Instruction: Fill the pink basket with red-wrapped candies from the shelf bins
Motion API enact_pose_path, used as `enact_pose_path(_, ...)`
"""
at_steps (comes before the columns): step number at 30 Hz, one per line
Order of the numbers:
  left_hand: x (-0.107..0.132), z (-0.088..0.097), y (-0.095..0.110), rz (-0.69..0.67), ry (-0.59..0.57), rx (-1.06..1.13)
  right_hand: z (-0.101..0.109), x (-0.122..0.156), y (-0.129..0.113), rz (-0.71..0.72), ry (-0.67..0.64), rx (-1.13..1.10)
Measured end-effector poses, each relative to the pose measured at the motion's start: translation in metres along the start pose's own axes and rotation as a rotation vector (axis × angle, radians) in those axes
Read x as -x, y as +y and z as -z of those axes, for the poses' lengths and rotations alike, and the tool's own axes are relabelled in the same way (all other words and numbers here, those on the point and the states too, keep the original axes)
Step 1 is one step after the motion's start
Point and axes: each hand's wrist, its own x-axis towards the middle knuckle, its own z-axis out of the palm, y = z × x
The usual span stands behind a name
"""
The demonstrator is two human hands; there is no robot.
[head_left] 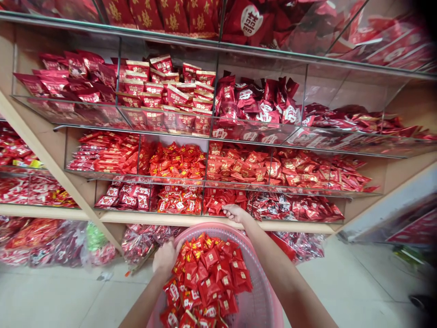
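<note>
A pink plastic basket (264, 282) stands in front of me, part filled with small red candy packets (210, 273), some with gold or yellow print. At its left rim is my left hand (165, 256), fingers closed over the edge. My right hand (235, 213) reaches past the basket to the lowest shelf. Its fingers are curled together at the front of a compartment of plain red packets (218, 199); what they hold, if anything, is hidden. The near end of the basket runs out of the picture.
Wooden shelving (143, 218) with clear dividers and front panels (170, 180) holds red packets in several tiers. Plastic bags of packets (146, 239) lie beneath the bottom board, on pale floor tiles (362, 278). A dark object (421, 300) sits at the right edge.
</note>
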Motion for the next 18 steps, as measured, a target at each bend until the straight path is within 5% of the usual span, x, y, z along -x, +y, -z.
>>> enact_pose_path(6, -0.001, -0.002, -0.001, -0.005, -0.002, -0.006, -0.021, 0.021, 0.005, 0.272, 0.169, 0.055)
enact_pose_path(12, 0.000, 0.000, -0.001, -0.021, 0.011, -0.023, -0.018, 0.074, 0.007, 0.763, 0.265, 0.509)
enact_pose_path(18, 0.001, 0.002, 0.002, -0.005, -0.009, -0.018, -0.010, 0.102, 0.052, 0.561, -0.072, 0.375)
